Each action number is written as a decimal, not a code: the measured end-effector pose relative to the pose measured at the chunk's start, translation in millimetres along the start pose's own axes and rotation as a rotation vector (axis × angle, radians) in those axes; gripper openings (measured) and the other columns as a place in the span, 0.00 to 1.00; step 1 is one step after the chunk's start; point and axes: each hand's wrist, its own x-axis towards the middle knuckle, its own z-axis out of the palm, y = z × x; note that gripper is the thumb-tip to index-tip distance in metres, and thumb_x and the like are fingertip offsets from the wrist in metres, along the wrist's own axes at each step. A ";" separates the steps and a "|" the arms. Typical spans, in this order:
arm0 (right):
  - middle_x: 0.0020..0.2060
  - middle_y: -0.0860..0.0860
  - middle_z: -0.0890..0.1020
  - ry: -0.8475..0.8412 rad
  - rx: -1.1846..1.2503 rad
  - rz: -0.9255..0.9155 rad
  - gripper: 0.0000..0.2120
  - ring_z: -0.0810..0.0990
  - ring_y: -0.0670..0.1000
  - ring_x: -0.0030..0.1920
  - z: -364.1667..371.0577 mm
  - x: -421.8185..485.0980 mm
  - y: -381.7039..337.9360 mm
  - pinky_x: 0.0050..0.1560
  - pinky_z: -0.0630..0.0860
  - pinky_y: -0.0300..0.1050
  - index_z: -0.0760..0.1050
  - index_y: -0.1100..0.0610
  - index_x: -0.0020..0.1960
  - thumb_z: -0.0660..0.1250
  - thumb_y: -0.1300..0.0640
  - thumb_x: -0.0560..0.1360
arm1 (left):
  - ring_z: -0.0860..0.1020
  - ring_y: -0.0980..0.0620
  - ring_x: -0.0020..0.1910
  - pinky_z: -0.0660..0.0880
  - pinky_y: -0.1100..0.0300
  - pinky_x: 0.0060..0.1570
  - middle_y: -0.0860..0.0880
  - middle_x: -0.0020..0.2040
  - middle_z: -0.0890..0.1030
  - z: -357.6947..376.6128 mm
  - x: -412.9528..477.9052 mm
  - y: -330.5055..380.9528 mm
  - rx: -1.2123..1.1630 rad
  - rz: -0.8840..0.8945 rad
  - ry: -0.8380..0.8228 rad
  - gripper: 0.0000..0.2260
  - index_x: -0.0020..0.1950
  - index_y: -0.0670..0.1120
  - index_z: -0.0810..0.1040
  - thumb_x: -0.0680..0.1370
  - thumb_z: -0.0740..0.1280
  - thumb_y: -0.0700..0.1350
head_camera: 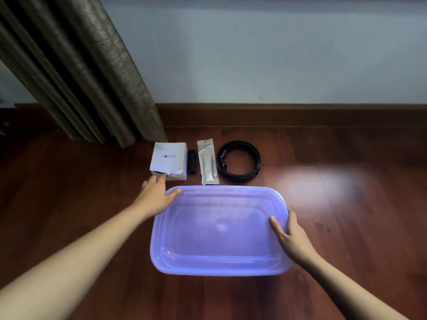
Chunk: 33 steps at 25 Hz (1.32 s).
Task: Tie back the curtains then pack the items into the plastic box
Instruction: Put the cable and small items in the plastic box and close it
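Packing is barely beginning, by the look of things: the box is sitting empty on the floor nearest the person, its clear purple bottom showing nothing inside. The right hand is resting on the box's right rim, thumb over the inner wall and fingers down the outside, a loose hold rather than a firm clamp. The left hand is reaching past the far left corner, fingers spread and apart, thumb lying on the rim while the fingertips are touching the torn near edge of the carton; it is gripping nothing yet.

Just beyond the box, four items are lying in a row, all outside it: the white carton on the left, with something dark peeking from its ripped flap; a small black thing just beside it, too dark to identify; a sealed pouch; and a coiled black belt on the right.

Farther back, the curtain is hanging gathered in tight folds toward the left, clear of the wall. Whether a tie is holding it I cannot tell, so that half of the job is looking done but unconfirmed. All four items are waiting to go in, and the carton seems the likely first pick
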 end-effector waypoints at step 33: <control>0.67 0.55 0.73 0.138 -0.017 -0.005 0.25 0.72 0.59 0.66 12.0 4.6 -3.5 0.65 0.68 0.55 0.60 0.56 0.72 0.57 0.45 0.79 | 0.76 0.48 0.57 0.67 0.56 0.51 0.50 0.57 0.79 4.1 11.9 -15.4 0.068 0.268 0.032 0.15 0.57 0.50 0.76 0.76 0.64 0.57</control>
